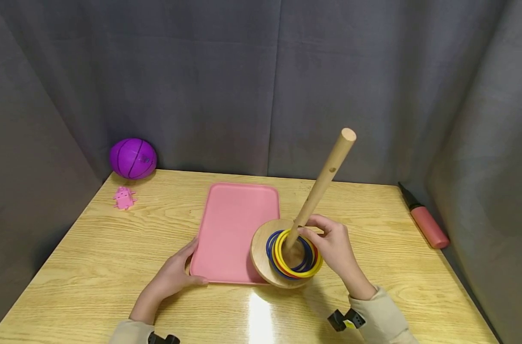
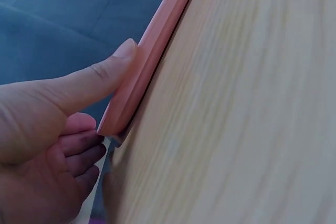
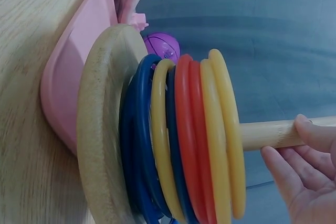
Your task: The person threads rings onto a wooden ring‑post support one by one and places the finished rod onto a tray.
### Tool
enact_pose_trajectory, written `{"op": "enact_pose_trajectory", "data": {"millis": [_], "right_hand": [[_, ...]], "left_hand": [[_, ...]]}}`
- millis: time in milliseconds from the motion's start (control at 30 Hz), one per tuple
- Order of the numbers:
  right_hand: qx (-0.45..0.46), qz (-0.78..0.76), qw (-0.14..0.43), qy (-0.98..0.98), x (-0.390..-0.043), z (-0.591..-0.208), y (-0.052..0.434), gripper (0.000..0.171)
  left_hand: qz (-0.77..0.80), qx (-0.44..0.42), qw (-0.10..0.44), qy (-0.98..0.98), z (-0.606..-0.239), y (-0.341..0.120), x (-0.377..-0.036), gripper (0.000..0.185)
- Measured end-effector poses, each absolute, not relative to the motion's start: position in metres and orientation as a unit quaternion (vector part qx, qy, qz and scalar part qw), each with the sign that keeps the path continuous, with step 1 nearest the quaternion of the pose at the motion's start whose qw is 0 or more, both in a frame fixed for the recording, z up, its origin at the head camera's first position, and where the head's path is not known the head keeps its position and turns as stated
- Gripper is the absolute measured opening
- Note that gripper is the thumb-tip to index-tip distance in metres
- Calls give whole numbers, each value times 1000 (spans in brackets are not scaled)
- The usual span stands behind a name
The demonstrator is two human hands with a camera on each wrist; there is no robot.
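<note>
My left hand [image 1: 171, 276] grips the near left corner of a pink tray [image 1: 235, 229], thumb along its front edge and fingers at its left side. In the left wrist view the thumb [image 2: 113, 66] presses the tray's side wall. My right hand [image 1: 335, 244] pinches the lower part of a wooden pole [image 1: 321, 186] between thumb and fingers. The pole rises from a round wooden base [image 1: 261, 251], leaning right in the head view. Blue, yellow and red rings [image 3: 197, 140] are stacked round the pole on the base, which overlaps the tray's near right corner.
A purple ball [image 1: 133, 158] sits at the table's back left corner, with a small pink toy [image 1: 124, 198] in front of it. A red and black hand pump [image 1: 428, 224] lies along the right edge. Grey curtains [image 1: 200, 86] enclose the wooden table [image 1: 84, 258].
</note>
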State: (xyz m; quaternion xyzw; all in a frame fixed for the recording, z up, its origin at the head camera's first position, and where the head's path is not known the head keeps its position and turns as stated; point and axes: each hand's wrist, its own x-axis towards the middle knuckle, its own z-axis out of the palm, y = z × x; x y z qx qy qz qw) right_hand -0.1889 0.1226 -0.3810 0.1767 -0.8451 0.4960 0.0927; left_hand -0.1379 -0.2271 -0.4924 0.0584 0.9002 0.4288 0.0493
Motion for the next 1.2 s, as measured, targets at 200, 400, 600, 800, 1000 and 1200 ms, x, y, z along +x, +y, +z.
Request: {"op": "enact_pose_trajectory", "data": {"millis": [200, 400, 600, 800, 1000, 1200], "right_hand": [[182, 488, 104, -847, -193, -384, 125, 16], [179, 481, 107, -851, -198, -385, 123, 15], [182, 486, 104, -848, -205, -387, 121, 16], [180, 492, 104, -845, -213, -393, 120, 15], [175, 490, 107, -847, -219, -398, 116, 15], [170, 484, 120, -850, -226, -403, 112, 15]], "left_hand": [[430, 50, 55, 900, -489, -206, -137, 111], [434, 42, 49, 899, -488, -186, -136, 110], [439, 36, 36, 897, -490, -169, -132, 110], [452, 30, 29, 891, -490, -153, -126, 111], [446, 24, 26, 894, -490, -143, -121, 110], [444, 25, 25, 895, -490, -141, -120, 110]]}}
